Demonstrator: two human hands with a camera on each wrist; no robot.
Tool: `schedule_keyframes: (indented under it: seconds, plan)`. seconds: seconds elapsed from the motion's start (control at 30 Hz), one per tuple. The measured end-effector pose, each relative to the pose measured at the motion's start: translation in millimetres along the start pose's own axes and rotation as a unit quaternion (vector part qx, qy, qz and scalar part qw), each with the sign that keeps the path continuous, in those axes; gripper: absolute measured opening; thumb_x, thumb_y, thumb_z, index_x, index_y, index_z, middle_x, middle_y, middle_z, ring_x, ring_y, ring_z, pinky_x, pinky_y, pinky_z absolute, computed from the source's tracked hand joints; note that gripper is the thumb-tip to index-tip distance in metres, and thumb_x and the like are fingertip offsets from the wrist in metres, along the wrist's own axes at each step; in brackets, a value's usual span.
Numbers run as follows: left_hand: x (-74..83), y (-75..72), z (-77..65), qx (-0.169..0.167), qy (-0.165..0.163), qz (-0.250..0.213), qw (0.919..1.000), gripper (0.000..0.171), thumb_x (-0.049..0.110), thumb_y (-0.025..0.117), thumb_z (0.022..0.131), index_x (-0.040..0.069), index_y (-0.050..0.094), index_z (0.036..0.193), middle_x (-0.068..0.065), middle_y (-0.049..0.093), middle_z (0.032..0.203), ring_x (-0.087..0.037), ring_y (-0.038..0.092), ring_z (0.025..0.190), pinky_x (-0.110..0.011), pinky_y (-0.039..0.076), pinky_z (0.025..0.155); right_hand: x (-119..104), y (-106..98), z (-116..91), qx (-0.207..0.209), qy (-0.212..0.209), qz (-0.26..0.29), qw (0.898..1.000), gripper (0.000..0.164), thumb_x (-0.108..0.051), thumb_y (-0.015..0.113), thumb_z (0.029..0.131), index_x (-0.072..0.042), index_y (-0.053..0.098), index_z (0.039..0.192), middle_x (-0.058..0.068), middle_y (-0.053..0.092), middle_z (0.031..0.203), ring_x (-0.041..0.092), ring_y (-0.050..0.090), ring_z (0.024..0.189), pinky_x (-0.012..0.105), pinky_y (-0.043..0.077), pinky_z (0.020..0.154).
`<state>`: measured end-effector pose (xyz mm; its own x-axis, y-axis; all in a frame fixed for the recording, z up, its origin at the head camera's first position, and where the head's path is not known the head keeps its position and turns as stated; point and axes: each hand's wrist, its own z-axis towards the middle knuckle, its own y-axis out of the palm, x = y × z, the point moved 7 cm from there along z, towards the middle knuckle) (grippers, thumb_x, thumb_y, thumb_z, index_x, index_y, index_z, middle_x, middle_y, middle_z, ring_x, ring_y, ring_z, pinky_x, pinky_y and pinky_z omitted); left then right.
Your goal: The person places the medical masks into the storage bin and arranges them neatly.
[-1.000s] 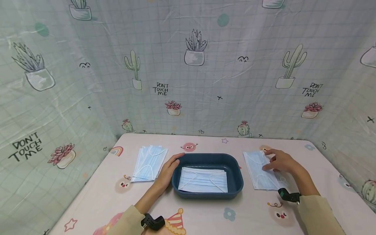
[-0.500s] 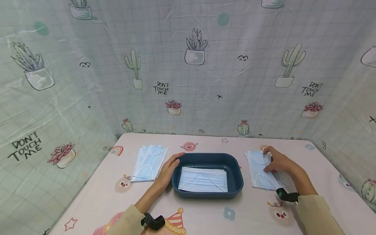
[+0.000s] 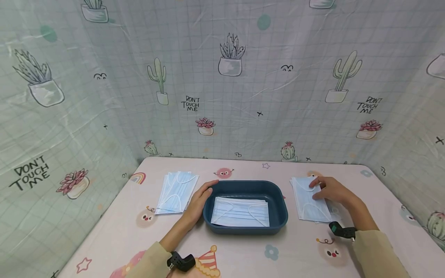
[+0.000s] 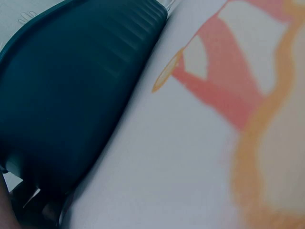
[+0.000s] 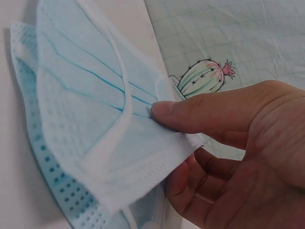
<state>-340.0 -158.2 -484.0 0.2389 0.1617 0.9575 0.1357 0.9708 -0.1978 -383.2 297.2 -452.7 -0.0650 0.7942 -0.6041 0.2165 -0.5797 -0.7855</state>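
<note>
A dark blue plastic bin (image 3: 245, 231) stands mid-table with a stack of light blue face masks (image 3: 240, 213) lying in it. My left hand (image 3: 196, 206) holds the bin's left side near the back corner, the thumb over the rim; in the left wrist view the bin's wall (image 4: 71, 95) hides most of it. On the right, my right hand (image 3: 332, 192) pinches a face mask (image 5: 95, 95) by its edge, thumb on top and fingers curled below. That mask's near end is lifted, and at least one more mask (image 5: 35, 119) shows beneath it.
Several more face masks (image 3: 176, 193) lie fanned on the table left of the bin. The table (image 3: 295, 255) wears a pale pink cartoon print. A cactus-patterned sheet (image 3: 257, 88) stands behind it and along both sides.
The masks under my right hand have shifted slightly right and back, and its fingers have changed their hold on the edge. My left hand and the bin stay in place.
</note>
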Motion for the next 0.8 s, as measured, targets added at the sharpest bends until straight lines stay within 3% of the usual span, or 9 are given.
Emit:
schedule_keyframes:
  seconds: [0.1, 0.3, 0.4, 0.5, 0.67, 0.8]
  plan:
    - [0.4, 0.0, 0.4, -0.001, 0.0, -0.001, 1.0, 0.038, 0.029, 0.042, 0.111, 0.028, 0.057, 0.146, 0.003, 0.052, 0.157, -0.022, 0.037, 0.154, -0.053, 0.022, 0.13, -1.5, -0.6, -1.9, -0.002, -0.004, 0.016, 1.0, 0.046, -0.012, 0.077, 0.087, 0.003, 0.066, 0.129, 0.029, 0.057, 0.122, 0.034, 0.05, 0.104, 0.036, 0.049, 0.081]
    - [0.8, 0.0, -0.5, 0.002, -0.004, 0.001, 1.0, 0.039, 0.028, 0.042, 0.111, 0.027, 0.057, 0.147, 0.002, 0.052, 0.157, -0.023, 0.036, 0.155, -0.054, 0.021, 0.13, -3.6, 2.6, -4.4, -0.015, -0.017, 0.064, 0.998, 0.065, -0.009, 0.077, 0.087, 0.007, 0.051, 0.144, 0.03, 0.053, 0.125, 0.03, 0.055, 0.101, 0.031, 0.059, 0.077]
    - [1.9, 0.4, -1.1, 0.002, -0.005, 0.002, 1.0, 0.039, 0.028, 0.042, 0.111, 0.027, 0.057, 0.147, 0.002, 0.052, 0.157, -0.023, 0.036, 0.155, -0.054, 0.021, 0.13, -3.7, 3.4, -5.1, -0.007, -0.027, 0.063, 0.998, 0.062, -0.008, 0.077, 0.086, 0.004, 0.053, 0.142, 0.033, 0.05, 0.137, 0.029, 0.057, 0.102, 0.038, 0.062, 0.087]
    - [2.4, 0.7, -1.9, 0.001, -0.004, 0.003, 1.0, 0.039, 0.028, 0.042, 0.111, 0.027, 0.057, 0.147, 0.002, 0.052, 0.157, -0.024, 0.035, 0.155, -0.055, 0.02, 0.13, -3.4, 3.5, -5.8, 0.006, -0.029, 0.059, 0.998, 0.053, -0.008, 0.076, 0.087, 0.002, 0.06, 0.137, 0.032, 0.051, 0.137, 0.029, 0.057, 0.101, 0.04, 0.062, 0.089]
    - [2.3, 0.7, -2.1, 0.0, -0.004, 0.001, 1.0, 0.039, 0.029, 0.041, 0.111, 0.027, 0.056, 0.147, 0.002, 0.051, 0.158, -0.024, 0.035, 0.156, -0.054, 0.02, 0.13, -3.7, 2.4, -6.7, 0.016, -0.03, 0.06, 0.998, 0.05, -0.006, 0.071, 0.089, 0.003, 0.062, 0.136, 0.028, 0.055, 0.129, 0.029, 0.053, 0.1, 0.029, 0.057, 0.078]
    - [1.9, 0.1, -1.8, 0.004, -0.002, 0.001, 1.0, 0.038, 0.028, 0.042, 0.111, 0.026, 0.057, 0.146, 0.002, 0.053, 0.156, -0.023, 0.036, 0.155, -0.054, 0.021, 0.13, -5.2, 1.0, -6.6, 0.022, -0.041, 0.058, 0.997, 0.048, -0.003, 0.068, 0.09, 0.005, 0.061, 0.137, 0.033, 0.052, 0.137, 0.031, 0.053, 0.103, 0.028, 0.056, 0.078]
